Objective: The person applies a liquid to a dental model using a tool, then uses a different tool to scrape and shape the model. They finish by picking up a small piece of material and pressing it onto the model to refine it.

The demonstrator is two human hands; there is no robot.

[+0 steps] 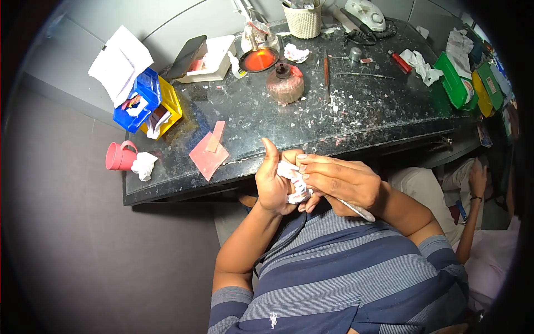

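Over the bench's front edge, my left hand [273, 186] cups a white, crumpled-looking piece [296, 181] with its thumb pointing up. My right hand [347, 183] presses its fingertips against that piece from the right. A pale-handled tool [359, 210] sticks out below my right hand, held in its fingers; the tool's other end is hidden. Pink sheets [208, 158] lie on the bench to the left of my hands.
The dark bench [245, 122] bears a glass burner [285, 83], a white box [214, 61], a red-handled tool [326, 69], a pink mug [120, 156], blue and yellow bins [139, 100] and a green bin [453, 83]. Another person's arm [471, 211] is at the right.
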